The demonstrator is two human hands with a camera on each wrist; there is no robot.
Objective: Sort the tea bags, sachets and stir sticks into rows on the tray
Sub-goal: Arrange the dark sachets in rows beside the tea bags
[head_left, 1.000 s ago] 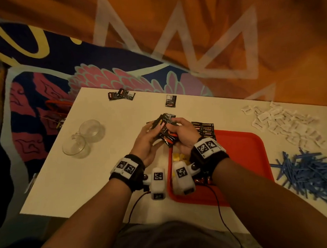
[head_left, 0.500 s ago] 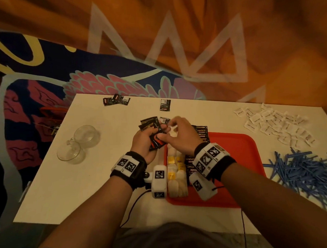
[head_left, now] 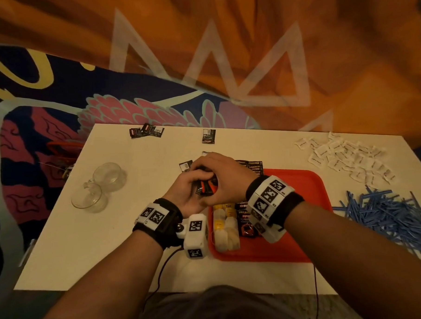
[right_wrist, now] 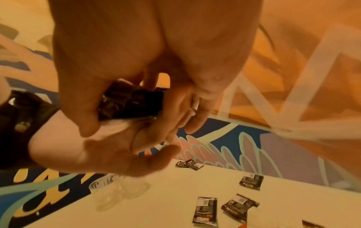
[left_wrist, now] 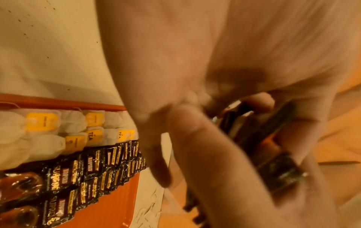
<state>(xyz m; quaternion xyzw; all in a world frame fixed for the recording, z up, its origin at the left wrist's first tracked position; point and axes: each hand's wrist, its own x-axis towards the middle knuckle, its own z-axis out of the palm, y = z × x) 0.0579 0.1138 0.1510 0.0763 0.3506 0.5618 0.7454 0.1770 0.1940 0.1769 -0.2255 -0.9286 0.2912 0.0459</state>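
Observation:
My left hand (head_left: 193, 186) holds a stack of black coffee sachets (head_left: 204, 189) just beyond the red tray's (head_left: 301, 230) far left corner. My right hand (head_left: 219, 173) lies over the same stack, thumb and fingers curled on it (right_wrist: 131, 104). On the tray's left side lies a row of tea bags (head_left: 225, 227) with yellow tags, then a row of black sachets (head_left: 246, 220). The left wrist view shows both rows (left_wrist: 64, 128) and the held sachets (left_wrist: 259, 132) between the fingers. Loose black sachets (head_left: 146, 132) lie at the table's far edge.
Two upturned clear glass cups (head_left: 98, 188) stand at the left of the white table (head_left: 88, 249). White sugar sachets (head_left: 344, 156) are piled at the far right, and blue stir sticks (head_left: 388, 212) at the right edge. More black sachets (head_left: 250, 164) lie just beyond the tray.
The fanned-out sachets have been gathered into a tight stack, and my right hand has closed over the left. Both hands drew slightly toward me.

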